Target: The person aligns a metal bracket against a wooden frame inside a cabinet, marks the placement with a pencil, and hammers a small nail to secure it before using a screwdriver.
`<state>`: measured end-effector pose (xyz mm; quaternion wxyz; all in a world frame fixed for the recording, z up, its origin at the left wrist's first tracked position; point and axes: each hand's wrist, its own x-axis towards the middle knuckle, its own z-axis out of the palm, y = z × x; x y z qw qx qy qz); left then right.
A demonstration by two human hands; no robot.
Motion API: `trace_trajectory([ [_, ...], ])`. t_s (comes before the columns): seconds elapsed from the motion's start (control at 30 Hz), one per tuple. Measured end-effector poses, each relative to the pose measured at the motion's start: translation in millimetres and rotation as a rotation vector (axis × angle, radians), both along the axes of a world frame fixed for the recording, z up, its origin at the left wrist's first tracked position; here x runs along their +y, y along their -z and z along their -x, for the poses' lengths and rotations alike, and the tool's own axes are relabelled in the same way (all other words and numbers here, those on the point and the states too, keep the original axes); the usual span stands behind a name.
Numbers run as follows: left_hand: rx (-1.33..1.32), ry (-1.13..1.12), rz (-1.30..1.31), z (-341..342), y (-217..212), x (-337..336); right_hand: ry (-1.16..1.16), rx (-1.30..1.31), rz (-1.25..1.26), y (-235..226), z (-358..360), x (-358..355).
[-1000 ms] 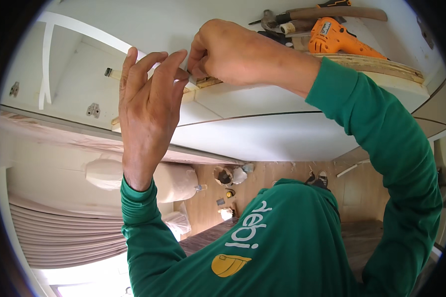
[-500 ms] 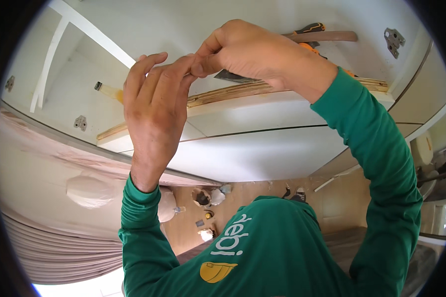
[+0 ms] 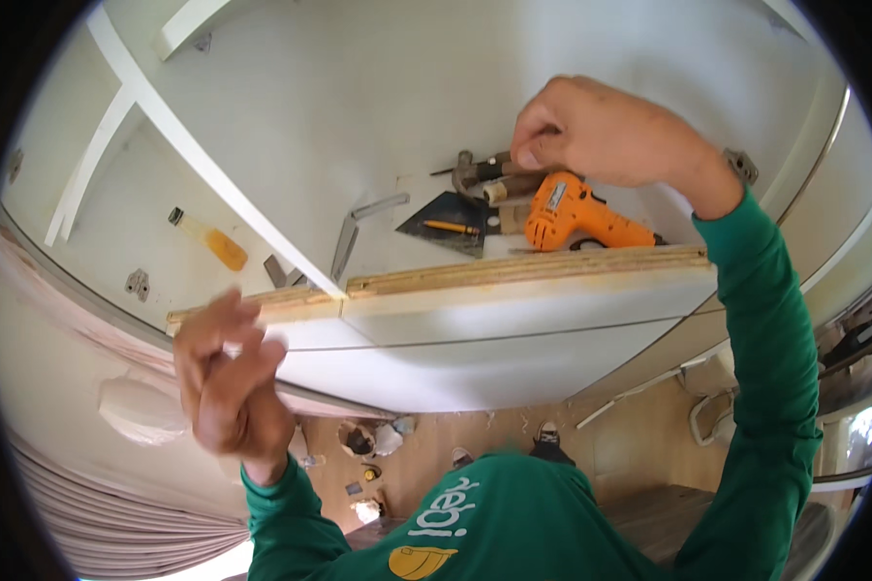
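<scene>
My right hand (image 3: 601, 131) hovers over a group of tools inside a white cabinet, its fingers curled in and the thumb drawn against them. Whatever it may pinch is hidden. Just below lies an orange pistol-shaped power tool (image 3: 562, 208), beside a claw hammer (image 3: 467, 172) with its handle partly under the hand. A dark wide-bladed scraper (image 3: 465, 242) has a yellow pencil (image 3: 451, 228) on it. My left hand (image 3: 228, 387) is raised at the left, in front of the cabinet's edge, blurred by motion, with fingers bent but apart and nothing visible in them.
A raw wooden edge strip (image 3: 523, 271) runs along the cabinet front. Behind it lie a bent metal bracket-like piece (image 3: 349, 237) and a bottle with yellow-orange contents (image 3: 213, 242). A white bar (image 3: 213, 165) crosses the left side. Hinges (image 3: 138, 284) stick out of the sides.
My hands, together before, have come apart. The left has dropped down and to the left; the right has moved to the right, uncovering the tools. The view has also shifted.
</scene>
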<state>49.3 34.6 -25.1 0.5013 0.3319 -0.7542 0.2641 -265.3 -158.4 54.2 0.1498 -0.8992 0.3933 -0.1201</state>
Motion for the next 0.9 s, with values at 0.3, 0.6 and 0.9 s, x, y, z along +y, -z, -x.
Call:
trace_trajectory([
  [0.3, 0.362, -0.04, -0.168, -47, 68, 19, -0.013, 0.237, 0.384, 66, -50, -63],
  [0.6, 0.654, -0.163, -0.247, -92, 120, 62, 0.228, 0.508, 0.283, 65, -39, -138],
  [0.9, 0.886, -0.369, -0.247, -145, 148, 102, 0.159, 0.744, 0.435, 79, -5, -158],
])
